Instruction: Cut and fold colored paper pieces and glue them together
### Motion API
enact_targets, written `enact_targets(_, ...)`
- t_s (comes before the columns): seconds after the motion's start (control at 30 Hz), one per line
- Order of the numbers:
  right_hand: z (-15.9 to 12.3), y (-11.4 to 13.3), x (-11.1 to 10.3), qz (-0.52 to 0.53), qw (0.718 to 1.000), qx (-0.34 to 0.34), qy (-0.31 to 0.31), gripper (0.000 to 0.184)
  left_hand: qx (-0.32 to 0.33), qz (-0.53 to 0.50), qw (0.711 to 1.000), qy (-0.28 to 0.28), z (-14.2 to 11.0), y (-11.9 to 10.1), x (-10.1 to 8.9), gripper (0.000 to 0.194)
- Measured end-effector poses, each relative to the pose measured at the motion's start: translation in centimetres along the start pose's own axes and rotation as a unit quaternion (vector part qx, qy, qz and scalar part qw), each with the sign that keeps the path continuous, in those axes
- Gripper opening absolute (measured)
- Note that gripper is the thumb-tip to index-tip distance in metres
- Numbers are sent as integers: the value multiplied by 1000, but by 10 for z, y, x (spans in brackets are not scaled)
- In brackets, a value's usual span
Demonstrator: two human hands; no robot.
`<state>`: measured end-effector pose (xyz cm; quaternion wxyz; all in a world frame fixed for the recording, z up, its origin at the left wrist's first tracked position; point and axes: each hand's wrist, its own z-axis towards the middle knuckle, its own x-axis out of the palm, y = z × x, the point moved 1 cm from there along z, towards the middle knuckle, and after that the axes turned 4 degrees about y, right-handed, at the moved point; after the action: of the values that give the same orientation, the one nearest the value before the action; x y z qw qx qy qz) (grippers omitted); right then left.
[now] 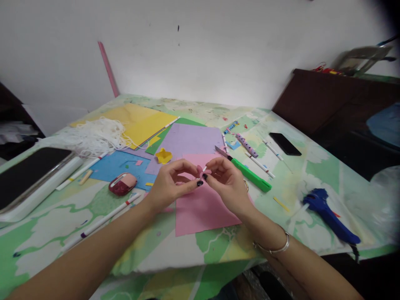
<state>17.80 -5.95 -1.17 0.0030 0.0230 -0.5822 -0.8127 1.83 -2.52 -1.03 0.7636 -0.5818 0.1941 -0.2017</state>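
Both hands meet above a pink foam sheet (204, 214) and pinch a small pink foam flower (204, 171) between their fingertips. My left hand (173, 179) grips its left side, thumb below and forefinger above. On the right side, my right hand (227, 179) holds it in a similar pinch. A bit of white shows at the flower's middle; the fingers cover part of it. Just beyond my left hand lies a yellow foam flower (163, 156). A green utility knife (251, 175) with its blade out rests beside my right hand.
A blue glue gun (331, 216) lies at the right, a black phone (285, 143) farther back. Purple (193, 139), blue (109, 166) and yellow sheets (137, 121) overlap behind. White cord (96, 135) is heaped at left, near a dark-topped white device (34, 179) and a red case (123, 183).
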Motion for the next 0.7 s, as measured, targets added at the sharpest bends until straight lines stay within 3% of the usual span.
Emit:
enact_targets(0.17, -2, 3, 3, -55, 998, -37, 2, 11, 14, -9, 1000, -16, 0, 1, 1, 27)
enact_targets(0.7, -4, -1, 4, -74, 993, -88, 25, 18, 22, 66, 997, -35, 1, 2, -1, 10)
